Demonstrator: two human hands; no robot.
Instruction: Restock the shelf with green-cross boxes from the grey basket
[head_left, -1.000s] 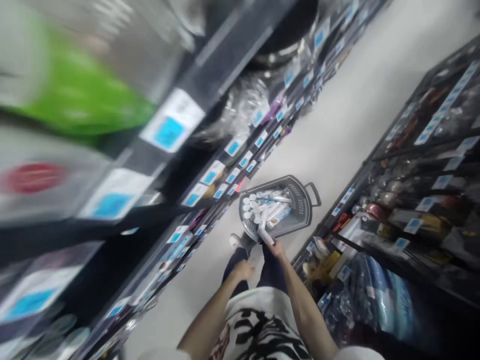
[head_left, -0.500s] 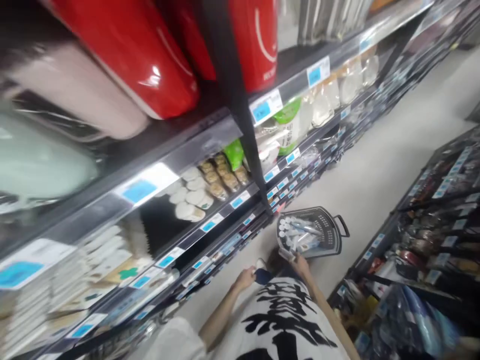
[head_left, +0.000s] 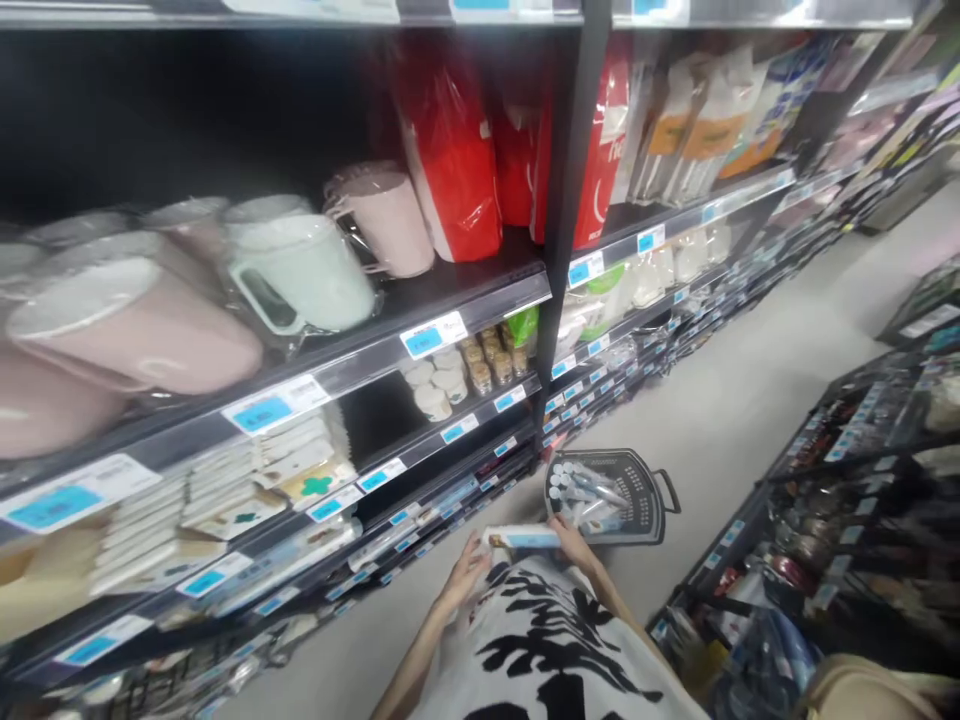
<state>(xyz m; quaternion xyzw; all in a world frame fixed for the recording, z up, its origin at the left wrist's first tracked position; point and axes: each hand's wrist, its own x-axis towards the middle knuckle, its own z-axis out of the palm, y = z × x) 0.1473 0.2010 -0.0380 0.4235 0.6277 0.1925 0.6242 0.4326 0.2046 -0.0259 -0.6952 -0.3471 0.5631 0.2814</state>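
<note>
A long, narrow white and light-blue package (head_left: 523, 537) lies crosswise in front of my shirt. Its right end is gripped by my right hand (head_left: 573, 545), with the fingers closed around it. My left hand (head_left: 466, 572) is at the left end, its fingers slightly curled and apart; whether they touch the package is hard to see. Just beyond my right hand is a dark shopping basket (head_left: 643, 500) with a perforated wall and a handle. Inside it are several white-capped cylinders (head_left: 559, 480) and clear-wrapped items (head_left: 600, 495).
Tall dark shelving (head_left: 360, 350) on the left carries wrapped mugs (head_left: 307, 265), red packages (head_left: 454, 170), corked jars (head_left: 491, 362) and stacked white boxes (head_left: 142, 540). A grey aisle floor (head_left: 720, 400) runs to the upper right. Another loaded shelf (head_left: 810, 500) borders the right side.
The package in my right hand has turned crosswise toward my left hand, which has risen to its end. My view has shifted, bringing more mugs and upper shelf into sight.
</note>
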